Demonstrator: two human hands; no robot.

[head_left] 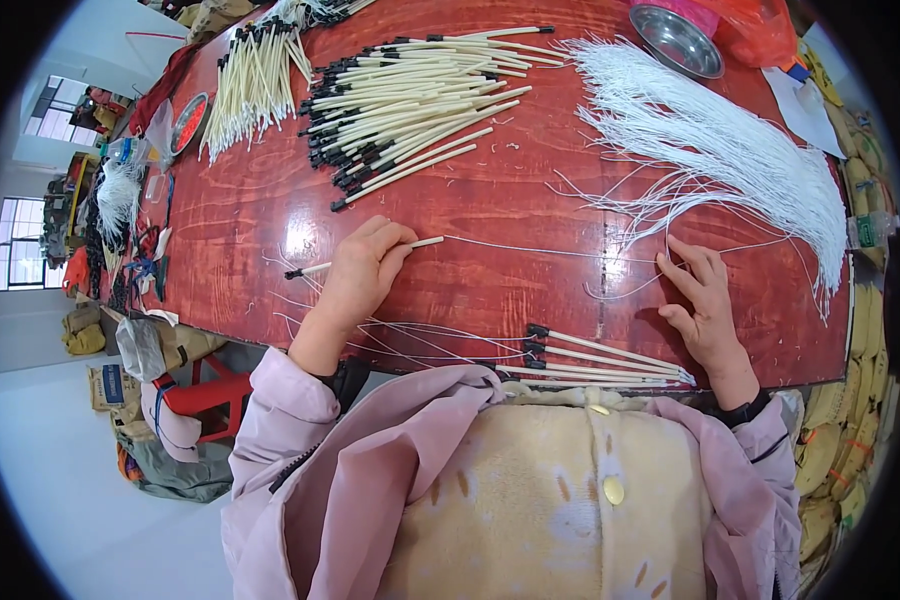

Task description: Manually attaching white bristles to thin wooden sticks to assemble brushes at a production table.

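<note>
Left hand (358, 272) pinched pale tube (427, 241); right hand (705, 305), well apart, stood at white cord (530, 248), grip unclear. Step judged threading; next pull probably needed tube steadied.

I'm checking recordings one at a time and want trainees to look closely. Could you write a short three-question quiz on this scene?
1. Multiple choice: what is the left hand holding?
a) a metal bowl
b) a cream stick
c) a red bag

2. True or false: the big bundle of white strings lies to the right of the large stick pile.

3. Fill the gap: the held stick's black end points toward the picture's ____ side.

Key: 1. b; 2. true; 3. left.
</note>
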